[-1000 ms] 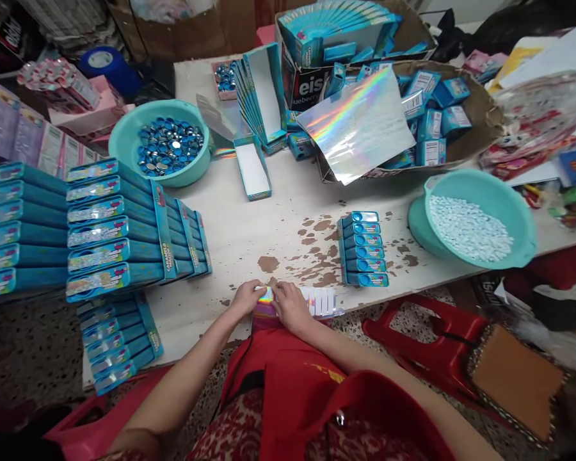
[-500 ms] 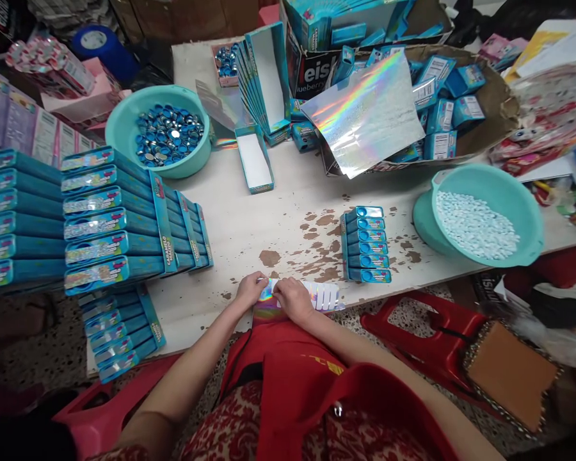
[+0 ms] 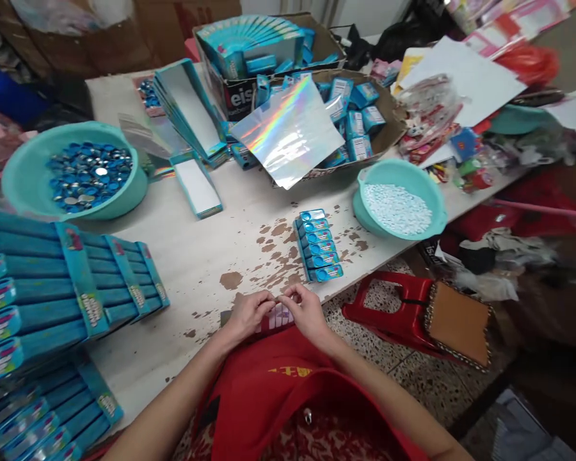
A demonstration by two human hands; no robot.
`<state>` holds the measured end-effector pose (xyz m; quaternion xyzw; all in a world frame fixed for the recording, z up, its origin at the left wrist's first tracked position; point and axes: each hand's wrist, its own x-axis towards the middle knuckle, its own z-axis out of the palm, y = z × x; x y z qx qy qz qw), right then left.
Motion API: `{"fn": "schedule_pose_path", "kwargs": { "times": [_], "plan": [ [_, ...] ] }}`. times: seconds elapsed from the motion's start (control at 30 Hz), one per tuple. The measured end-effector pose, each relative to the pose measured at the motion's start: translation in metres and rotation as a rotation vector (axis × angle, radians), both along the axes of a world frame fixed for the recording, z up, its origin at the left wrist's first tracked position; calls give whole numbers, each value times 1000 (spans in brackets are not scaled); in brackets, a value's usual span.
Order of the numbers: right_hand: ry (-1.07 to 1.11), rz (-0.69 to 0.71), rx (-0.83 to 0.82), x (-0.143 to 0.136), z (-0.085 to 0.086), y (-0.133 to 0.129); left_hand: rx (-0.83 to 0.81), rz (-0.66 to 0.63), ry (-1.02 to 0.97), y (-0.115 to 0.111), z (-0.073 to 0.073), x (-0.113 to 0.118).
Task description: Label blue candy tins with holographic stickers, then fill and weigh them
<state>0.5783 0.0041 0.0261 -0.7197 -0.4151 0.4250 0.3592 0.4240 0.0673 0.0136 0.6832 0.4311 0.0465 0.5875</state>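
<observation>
A: What was hard to make out?

B: Mainly the shiny sheet [image 3: 279, 319]. It lay at the near edge of the counter [image 3: 182, 256], at seven o'clock from the row of blue boxes [image 3: 319, 246], and the hands and the red apron [image 3: 264, 384] hid much of it.

A: Anything cut off?

B: The stacked blue packs [image 3: 33, 282], toward nine o'clock, ran out of the picture. Toward twelve, a silver sheet [image 3: 290, 134] covered part of the carton [image 3: 390, 118] of small blue boxes.

A: And the fingers?

B: The left hand [image 3: 249, 315] had its fingers curled, thumb near forefinger, over the sheet. The right hand [image 3: 308, 314] met it from three o'clock, forefinger arched toward the thumb. The two hands' fingertips came close together.

A: Clamped on something?

B: I couldn't tell. Whatever might have sat between those fingertips was too small and blurred, and whether either pinch was closed didn't show.
</observation>
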Motion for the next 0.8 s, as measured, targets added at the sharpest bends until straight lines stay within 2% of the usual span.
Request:
{"fn": "schedule_pose_path", "kwargs": {
  "times": [0.1, 0.2, 0.37, 0.6, 0.7, 0.8],
  "plan": [
    [-71, -181, 33, 29, -3, -11, 9, -81, -37, 9, 2, 39],
    [-177, -330, 65, 62, -5, -17, -75, -113, -139, 15, 1, 79],
    [-305, -411, 58, 104, -19, -9, -120, -121, -219, 24, -11, 122],
    [-291, -480, 33, 113, -46, 6, -133, 0, -124, 28, -32, 141],
    [-186, -565, 105, 116, -51, 4, 37, -16, 38, 29, -35, 137],
    [-66, -581, 153, 117, -54, 1, 229, -42, 267, 19, -29, 128]
  ]
}}
